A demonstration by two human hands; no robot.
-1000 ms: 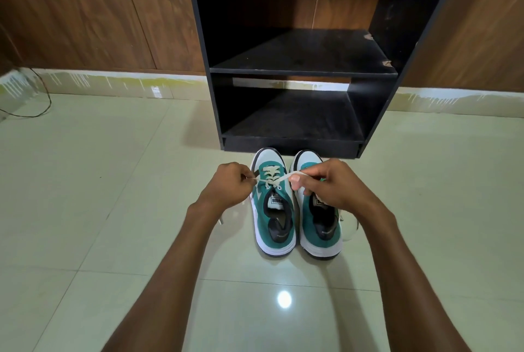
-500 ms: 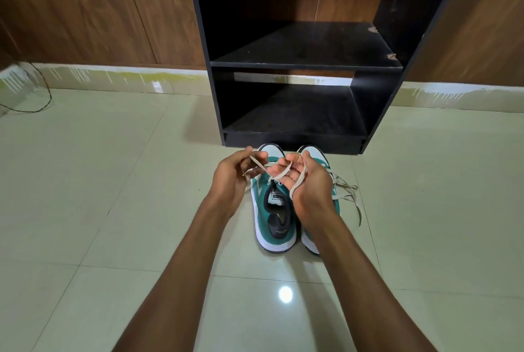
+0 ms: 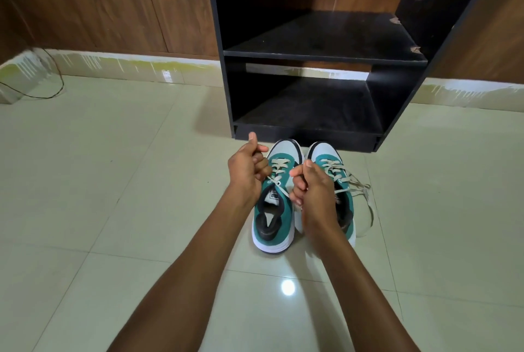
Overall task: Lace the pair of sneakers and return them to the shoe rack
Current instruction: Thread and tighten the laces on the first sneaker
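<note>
Two teal-and-white sneakers stand side by side on the floor, toes toward the black shoe rack (image 3: 300,136). My left hand (image 3: 246,167) is closed on one end of the cream lace (image 3: 279,185) of the left sneaker (image 3: 270,224), at its left side. My right hand (image 3: 310,184) grips the other end between the two shoes. This lace is crossed through the front eyelets only. The right sneaker (image 3: 329,156) is partly hidden by my right hand; its loose lace ends (image 3: 365,195) trail on the floor to its right.
The rack has two open shelves, the lower one (image 3: 306,110) just above floor level, directly behind the shoes. Wood-panelled wall (image 3: 113,2) runs behind it. A dark cable (image 3: 54,87) lies at the far left. Pale glossy tiles (image 3: 113,209) surround the shoes.
My hands turned from palms-up with the lace draped over the fingers to closed fists pulling the lace ends apart. The view shifted a little closer.
</note>
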